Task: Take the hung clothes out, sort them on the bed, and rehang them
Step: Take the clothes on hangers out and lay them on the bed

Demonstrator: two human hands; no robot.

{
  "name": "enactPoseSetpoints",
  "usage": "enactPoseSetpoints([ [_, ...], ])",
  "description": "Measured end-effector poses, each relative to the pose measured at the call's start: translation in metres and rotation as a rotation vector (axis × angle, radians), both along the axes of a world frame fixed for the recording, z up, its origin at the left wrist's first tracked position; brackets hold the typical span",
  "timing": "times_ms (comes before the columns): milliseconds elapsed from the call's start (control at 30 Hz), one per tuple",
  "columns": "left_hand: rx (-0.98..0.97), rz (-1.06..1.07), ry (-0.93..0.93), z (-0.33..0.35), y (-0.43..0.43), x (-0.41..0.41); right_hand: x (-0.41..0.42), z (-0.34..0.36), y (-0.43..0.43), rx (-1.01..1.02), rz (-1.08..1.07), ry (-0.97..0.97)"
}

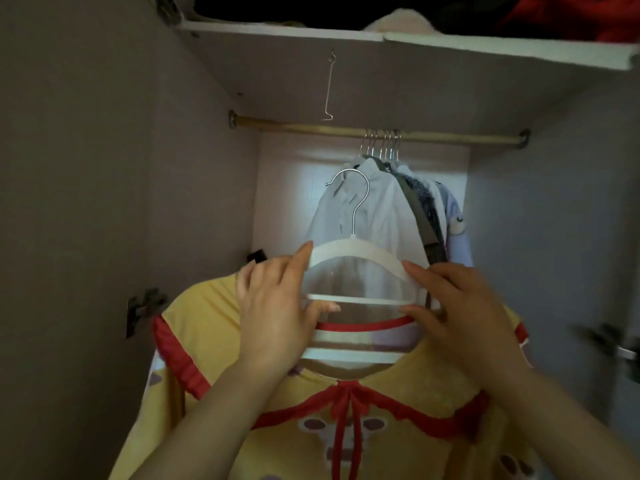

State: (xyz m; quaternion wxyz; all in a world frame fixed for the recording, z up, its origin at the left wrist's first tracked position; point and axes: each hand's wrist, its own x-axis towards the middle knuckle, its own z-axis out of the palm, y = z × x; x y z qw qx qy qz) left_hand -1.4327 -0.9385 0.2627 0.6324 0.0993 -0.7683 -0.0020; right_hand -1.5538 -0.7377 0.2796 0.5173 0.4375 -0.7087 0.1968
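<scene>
A yellow top [391,410] with red ruffle trim and a red bow hangs on a white hanger [356,249] with a metal hook, held up inside the open wardrobe, below the rail. My left hand [277,306] grips the hanger's left shoulder and crossbar. My right hand [457,306] grips its right shoulder and crossbar. Behind, several garments [381,209], a white one in front, hang bunched on the wooden rail [294,128].
A shelf [450,46] above the rail holds dark, pink and red fabric. A bare wire hook [328,88] dangles from the shelf's underside. Wardrobe side panels with door hinges [143,306] stand left and right. The rail's left stretch carries no hangers.
</scene>
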Motion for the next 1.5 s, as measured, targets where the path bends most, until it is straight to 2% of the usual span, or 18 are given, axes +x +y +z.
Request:
enactPoseSetpoints([
  [267,-0.007,-0.264,-0.057,-0.028,0.041,0.043,0.103,-0.033,0.065,-0.078,-0.176,-0.062],
  [500,-0.009,-0.55,-0.14,-0.052,0.113,0.095,0.228,-0.062,0.142,-0.088,-0.51,-0.112],
  [833,-0.052,-1.003,-0.128,-0.068,0.254,0.205,0.44,-0.084,0.253,-0.163,-1.006,-0.087],
  [967,-0.109,-1.207,-0.117,-0.077,0.317,0.287,0.559,-0.098,0.286,-0.234,-1.21,-0.093],
  [1167,-0.202,-1.535,-0.165,-0.088,0.404,0.451,0.771,-0.116,0.305,-0.318,-1.587,-0.129],
  [1367,-0.286,-1.961,-0.157,-0.11,0.462,0.634,0.978,-0.132,0.281,-0.354,-2.008,-0.112],
  [1500,-0.321,-2.18,-0.14,-0.123,0.484,0.734,1.078,-0.139,0.254,-0.37,-2.184,-0.052],
])
